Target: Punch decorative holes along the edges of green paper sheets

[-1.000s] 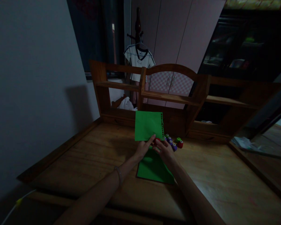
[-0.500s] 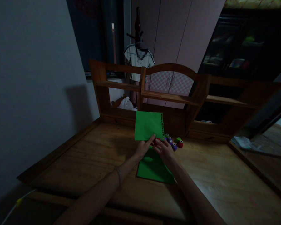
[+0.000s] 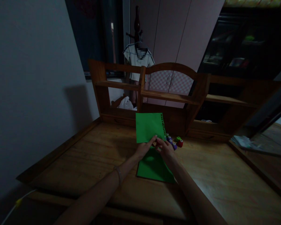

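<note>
My left hand [image 3: 145, 149] is closed on the lower edge of a green paper sheet [image 3: 148, 126], its thumb lying over the front. The sheet is raised and has a row of holes down its right side. My right hand [image 3: 165, 150] is closed at the sheet's lower right corner, close to my left thumb. Between its fingers shows part of a small red object [image 3: 157, 144], mostly hidden, so its kind is unclear. Below both hands, a green pad or stack of sheets [image 3: 154, 167] lies on the wooden table, partly covered by my right forearm.
Several small purple pieces [image 3: 174, 146] with white-ringed dark tops stand right of my right hand. Beside them are a red piece [image 3: 180, 143] and a green piece [image 3: 178, 139]. A wooden shelf unit [image 3: 170, 97] borders the table's far side; a wall [image 3: 37, 78] rises at left.
The green sheet has shifted slightly down and right with my left hand. My right fingers have come nearer the sheet's corner, and the red object is more covered.
</note>
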Tool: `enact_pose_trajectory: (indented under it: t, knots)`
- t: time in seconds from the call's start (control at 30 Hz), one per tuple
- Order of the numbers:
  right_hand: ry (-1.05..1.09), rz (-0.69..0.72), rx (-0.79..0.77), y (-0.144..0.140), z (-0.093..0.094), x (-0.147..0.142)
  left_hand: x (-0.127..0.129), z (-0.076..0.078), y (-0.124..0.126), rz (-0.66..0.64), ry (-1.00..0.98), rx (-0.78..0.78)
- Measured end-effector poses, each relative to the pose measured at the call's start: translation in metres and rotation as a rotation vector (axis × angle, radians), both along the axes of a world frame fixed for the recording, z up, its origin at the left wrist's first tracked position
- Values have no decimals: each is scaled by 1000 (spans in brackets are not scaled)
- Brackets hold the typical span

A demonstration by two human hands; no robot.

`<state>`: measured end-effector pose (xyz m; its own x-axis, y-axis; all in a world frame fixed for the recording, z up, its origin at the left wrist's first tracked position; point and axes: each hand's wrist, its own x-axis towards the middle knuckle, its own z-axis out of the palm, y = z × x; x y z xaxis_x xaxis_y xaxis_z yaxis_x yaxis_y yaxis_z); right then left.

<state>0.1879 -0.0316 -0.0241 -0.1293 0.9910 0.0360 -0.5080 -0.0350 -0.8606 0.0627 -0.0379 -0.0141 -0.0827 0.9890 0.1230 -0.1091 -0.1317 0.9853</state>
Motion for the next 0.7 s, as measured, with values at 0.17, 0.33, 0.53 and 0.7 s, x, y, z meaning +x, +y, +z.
enact_pose_trajectory:
  t: [0.17, 0.33, 0.53, 0.7]
  knots:
    - [47, 27, 15, 0, 2, -1, -3, -3, 2, 29, 46, -46]
    - [26, 20, 49, -1, 2, 2, -2, -7, 7, 70, -5, -18]
    - [-12, 39, 47, -2, 2, 3, -1, -8, 8, 133, -78, 35]
    - [-18, 50, 55, -3, 3, 3, -1, -10, 9, 154, -121, 81]
